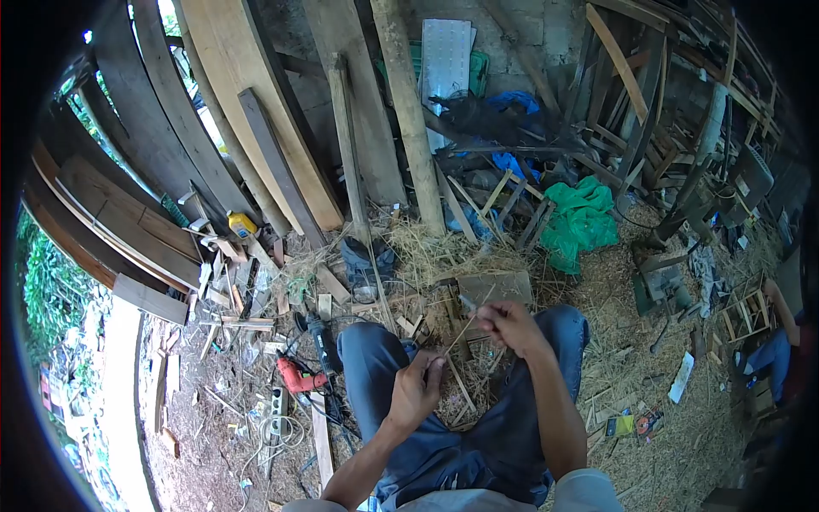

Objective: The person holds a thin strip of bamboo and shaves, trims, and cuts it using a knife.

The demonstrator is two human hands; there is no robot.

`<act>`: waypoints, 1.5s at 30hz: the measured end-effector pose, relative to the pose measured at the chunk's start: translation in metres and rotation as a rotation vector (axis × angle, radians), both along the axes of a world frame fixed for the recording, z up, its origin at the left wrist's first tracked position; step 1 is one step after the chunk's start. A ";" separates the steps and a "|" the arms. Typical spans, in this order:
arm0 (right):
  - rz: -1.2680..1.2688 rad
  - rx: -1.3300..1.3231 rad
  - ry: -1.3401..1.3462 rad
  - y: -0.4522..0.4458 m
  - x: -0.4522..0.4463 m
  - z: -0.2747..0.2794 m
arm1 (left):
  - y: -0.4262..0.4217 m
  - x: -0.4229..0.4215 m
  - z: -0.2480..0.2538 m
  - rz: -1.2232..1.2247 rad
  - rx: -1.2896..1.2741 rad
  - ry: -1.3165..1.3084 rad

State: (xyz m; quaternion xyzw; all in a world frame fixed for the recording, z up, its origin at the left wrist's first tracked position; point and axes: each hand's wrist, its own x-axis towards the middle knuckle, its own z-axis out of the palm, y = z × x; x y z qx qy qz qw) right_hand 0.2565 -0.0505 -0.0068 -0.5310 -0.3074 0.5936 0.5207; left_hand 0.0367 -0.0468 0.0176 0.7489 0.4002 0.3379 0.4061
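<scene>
My left hand [418, 388] is closed, its fingertips pinching the lower end of a thin pale wooden strip [459, 336] above my lap. The strip slants up toward my right hand [509, 328], which is closed at its upper end. From the right fingers a small pale-grey tip [467, 302] sticks out; it looks like part of a small tool, but its kind is too small to make out. Beneath the hands, between my knees, stands a brown wooden block [452, 320]. Another thin strip [461, 384] lies below it.
A red power drill [299, 375] and a dark green power tool [322, 343] lie by my left knee, near a power strip [277, 410]. Boards [256, 111] lean behind. A green plastic sheet [580, 224] lies ahead right. Another person's arm [781, 311] shows at far right.
</scene>
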 end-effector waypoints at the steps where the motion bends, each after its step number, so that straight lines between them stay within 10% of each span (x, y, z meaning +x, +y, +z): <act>1: -0.002 0.001 -0.002 0.001 0.001 -0.003 | -0.002 -0.003 -0.002 -0.001 -0.012 0.000; 12: -0.423 0.181 0.019 0.006 0.056 -0.009 | 0.000 -0.031 -0.008 0.020 -0.086 0.077; 21: 0.217 0.143 -0.001 0.002 -0.053 0.002 | 0.026 -0.007 -0.018 -0.025 -0.318 -0.191; 45: -0.040 0.030 0.075 0.001 -0.001 0.007 | 0.023 -0.013 0.002 -0.235 -0.939 -0.378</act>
